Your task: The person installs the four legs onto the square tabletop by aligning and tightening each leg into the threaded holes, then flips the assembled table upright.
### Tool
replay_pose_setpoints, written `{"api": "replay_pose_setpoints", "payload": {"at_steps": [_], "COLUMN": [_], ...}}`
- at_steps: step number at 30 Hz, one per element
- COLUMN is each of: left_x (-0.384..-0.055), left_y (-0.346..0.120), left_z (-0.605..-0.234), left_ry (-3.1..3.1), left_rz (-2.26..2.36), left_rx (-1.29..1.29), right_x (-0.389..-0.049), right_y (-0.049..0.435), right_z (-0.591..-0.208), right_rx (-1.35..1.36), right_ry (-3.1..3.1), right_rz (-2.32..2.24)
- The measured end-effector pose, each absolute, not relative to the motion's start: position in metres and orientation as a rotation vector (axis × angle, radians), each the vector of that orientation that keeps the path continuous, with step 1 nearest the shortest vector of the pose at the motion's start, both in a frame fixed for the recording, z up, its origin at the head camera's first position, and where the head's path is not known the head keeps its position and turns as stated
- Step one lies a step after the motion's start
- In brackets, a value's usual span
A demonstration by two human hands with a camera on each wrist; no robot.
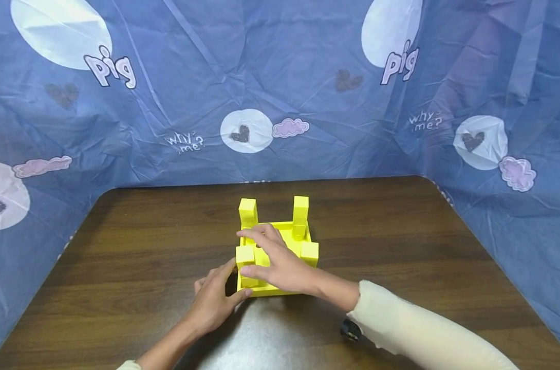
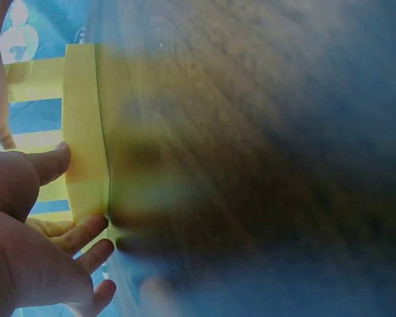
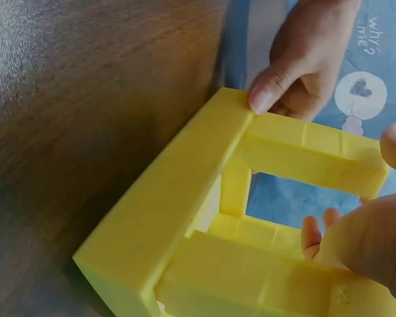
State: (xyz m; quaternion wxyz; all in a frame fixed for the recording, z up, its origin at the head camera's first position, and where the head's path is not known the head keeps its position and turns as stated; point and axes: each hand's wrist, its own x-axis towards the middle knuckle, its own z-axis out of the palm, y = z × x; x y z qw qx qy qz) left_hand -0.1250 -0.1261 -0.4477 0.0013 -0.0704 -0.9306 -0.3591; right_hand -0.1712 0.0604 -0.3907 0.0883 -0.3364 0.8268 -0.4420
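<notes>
A yellow upside-down toy table [image 1: 286,231] lies on the tabletop, its several square legs pointing up. My left hand [image 1: 213,298] holds its near left corner; the thumb [image 2: 56,162] lies against the near side and the fingers are round at the left side. Over the tray-like base reaches my right hand [image 1: 282,264], thumb and fingers spread on either side of the near left leg [image 1: 245,254]. In the right wrist view, the right thumb [image 3: 395,135] is at the free end of a leg [image 3: 317,148], with the fingertips beyond it. The right hand hides part of the base.
The brown wooden tabletop [image 1: 377,226] extends around the yellow piece. Blue printed cloth [image 1: 280,67] hangs behind and along both sides. A small black object [image 1: 351,330] shows beneath the right sleeve [image 1: 414,318].
</notes>
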Motion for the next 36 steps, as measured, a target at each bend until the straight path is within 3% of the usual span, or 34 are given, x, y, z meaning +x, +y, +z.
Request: {"api": "replay_pose_setpoints", "payload": {"at_steps": [36], "left_x": [-0.126], "left_y": [-0.126], "left_z": [-0.449], "left_ry": [-2.91], "left_rz": [-1.099], "left_rx": [-0.224], "right_x": [-0.17], "right_y": [0.059], "right_z": [-0.392], "right_rx": [-1.044], "right_ry": [2.453], "right_rz": [-1.387]}}
